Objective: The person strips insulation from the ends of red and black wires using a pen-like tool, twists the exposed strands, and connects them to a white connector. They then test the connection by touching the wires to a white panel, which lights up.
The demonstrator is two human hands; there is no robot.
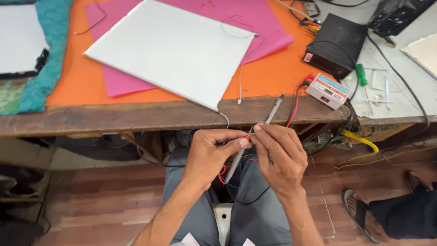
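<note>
Between my fingertips sits a small red wire end (pixel 246 136), held in front of the table edge and above my lap. My left hand (pixel 213 152) pinches it between thumb and forefinger, the other fingers curled in. My right hand (pixel 278 155) meets it from the other side, thumb and forefinger closed at the same spot, so the two hands touch at the fingertips. A grey probe (pixel 255 139) runs slantwise through my right hand, its tip pointing up toward the table edge and its lower end hanging down between my knees. Thin red and black leads (pixel 236 182) loop below my hands, over my grey trousers (pixel 264 214).

Just above my hands is the worn wooden table edge (pixel 114 119). On the table lies a flat white panel (pixel 175 48), resting on a pink sheet (pixel 264 18) over an orange sheet (pixel 273 73); a thin white wire (pixel 243 68) trails from the panel's far corner to the table edge. To the right stands a small white tester box (pixel 328 90) with a red lead running from it, and behind it a black box (pixel 337 41). A green-handled screwdriver (pixel 361 74) lies near them. At the far right, another person's sandalled foot (pixel 359 214) rests on the tiled floor (pixel 100 200).
</note>
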